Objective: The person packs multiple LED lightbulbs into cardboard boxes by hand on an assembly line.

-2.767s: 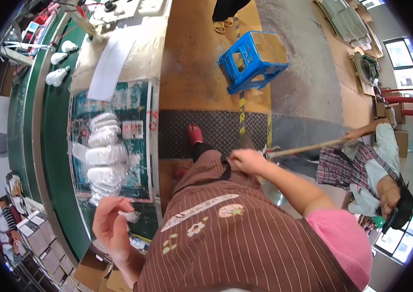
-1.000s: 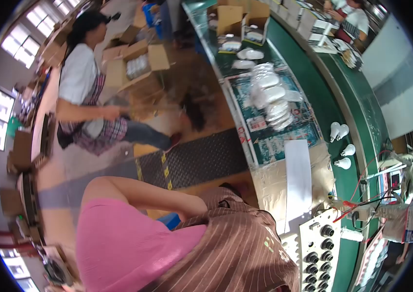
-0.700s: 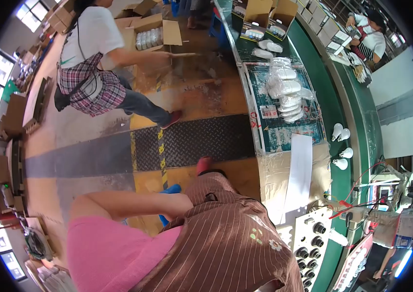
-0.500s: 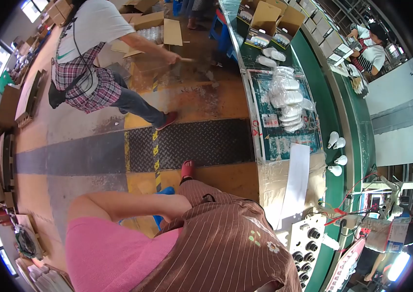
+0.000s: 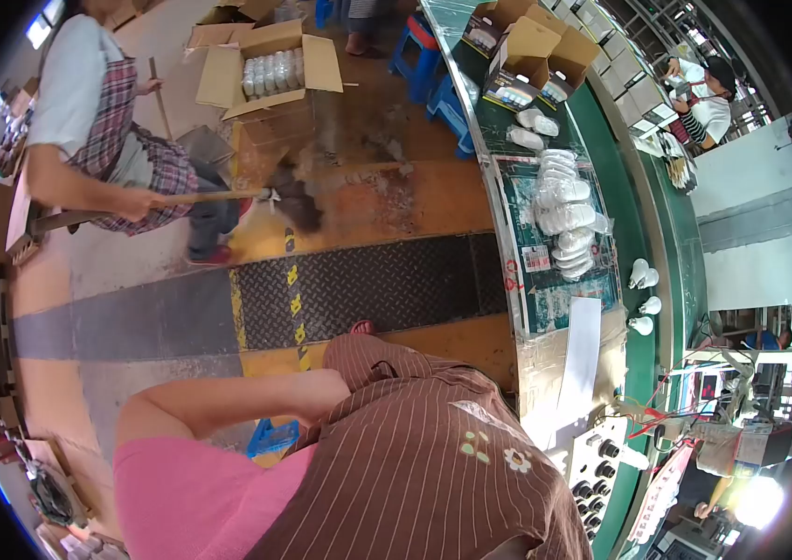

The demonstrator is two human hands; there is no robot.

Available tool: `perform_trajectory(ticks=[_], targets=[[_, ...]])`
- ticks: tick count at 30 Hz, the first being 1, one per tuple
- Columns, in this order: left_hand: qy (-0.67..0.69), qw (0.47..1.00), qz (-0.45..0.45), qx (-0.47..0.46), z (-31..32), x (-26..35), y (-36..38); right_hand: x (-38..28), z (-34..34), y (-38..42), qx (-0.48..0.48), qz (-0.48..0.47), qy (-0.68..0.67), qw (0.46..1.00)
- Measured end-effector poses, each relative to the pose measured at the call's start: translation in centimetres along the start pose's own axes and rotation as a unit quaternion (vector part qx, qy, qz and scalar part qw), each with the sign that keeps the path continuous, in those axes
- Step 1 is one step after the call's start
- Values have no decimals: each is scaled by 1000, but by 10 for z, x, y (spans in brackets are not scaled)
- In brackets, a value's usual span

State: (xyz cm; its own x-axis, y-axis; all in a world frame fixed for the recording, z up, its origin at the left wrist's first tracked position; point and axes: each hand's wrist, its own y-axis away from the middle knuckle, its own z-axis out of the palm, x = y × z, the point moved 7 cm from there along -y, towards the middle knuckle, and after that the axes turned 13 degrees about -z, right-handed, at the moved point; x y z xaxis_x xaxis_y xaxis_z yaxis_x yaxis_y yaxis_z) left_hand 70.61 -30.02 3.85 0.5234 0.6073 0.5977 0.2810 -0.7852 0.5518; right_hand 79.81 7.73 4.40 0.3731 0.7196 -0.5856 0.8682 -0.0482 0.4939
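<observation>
My left arm in a pink sleeve is bent across my lap. My left hand (image 5: pixel 329 390) rests against the brown pinstriped apron (image 5: pixel 415 420), its fingers hidden behind the cloth. My right hand is out of view. On the workbench to the right lies a pile of light bulbs in clear wrap (image 5: pixel 564 215). A long white sheet (image 5: pixel 581 350) lies nearer to me on a cardboard-covered part. Beside it stands a white panel with black round sockets (image 5: pixel 597 467). Several bare white bulbs (image 5: pixel 640 273) lie on the green strip (image 5: pixel 634 224).
Open printed cartons (image 5: pixel 522 70) stand at the bench's far end, near blue stools (image 5: pixel 452 117). A co-worker (image 5: pixel 116 140) on the left holds a broom (image 5: pixel 214 196) and a second stick. An open box of wrapped items (image 5: pixel 270 75) sits beyond. Another person (image 5: pixel 706 98) works across the bench.
The co-worker has moved left and now faces the other way, with the broom held low over the floor. My view has shifted slightly; my left arm stays bent at my lap.
</observation>
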Motion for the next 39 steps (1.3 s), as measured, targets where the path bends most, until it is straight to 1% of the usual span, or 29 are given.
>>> perform_trajectory(ticks=[3,6,9,12,15,18,21,24,27,30,33,35,36,39], targets=[[43,998,16,33,-15,-2,13,-12,5,0,-3,6,3,1000],[76,996,2,38,-8,-9,15,-16,7,3,-14,8,10,1000],[65,997,33,30,-7,-4,14,-18,6,4,-21,8,13,1000],[75,997,-3,29,-7,0,12,-20,3,6,-31,8,19,999],[87,991,33,93,-11,6,15,-22,3,4,-42,6,22,999],[98,992,28,77,-7,7,10,-25,3,3,-51,5,28,998],[86,991,40,94,-7,6,8,-29,4,1,-59,4,33,998],[117,984,49,121,-8,3,16,-35,5,-5,-67,-1,41,997],[63,995,-1,79,4,-8,21,-40,8,-18,-80,-12,52,995],[90,993,-19,71,-5,-12,36,-47,9,-32,-88,-18,63,994],[93,992,-41,74,-2,-21,44,-53,7,-44,-92,-22,70,993],[79,994,-41,62,17,-32,37,-57,6,-52,-94,-23,72,993],[72,995,-40,57,17,-34,36,-60,5,-56,-95,-26,73,992],[115,989,-27,86,6,-37,36,-64,-3,-67,-99,-30,78,992]])
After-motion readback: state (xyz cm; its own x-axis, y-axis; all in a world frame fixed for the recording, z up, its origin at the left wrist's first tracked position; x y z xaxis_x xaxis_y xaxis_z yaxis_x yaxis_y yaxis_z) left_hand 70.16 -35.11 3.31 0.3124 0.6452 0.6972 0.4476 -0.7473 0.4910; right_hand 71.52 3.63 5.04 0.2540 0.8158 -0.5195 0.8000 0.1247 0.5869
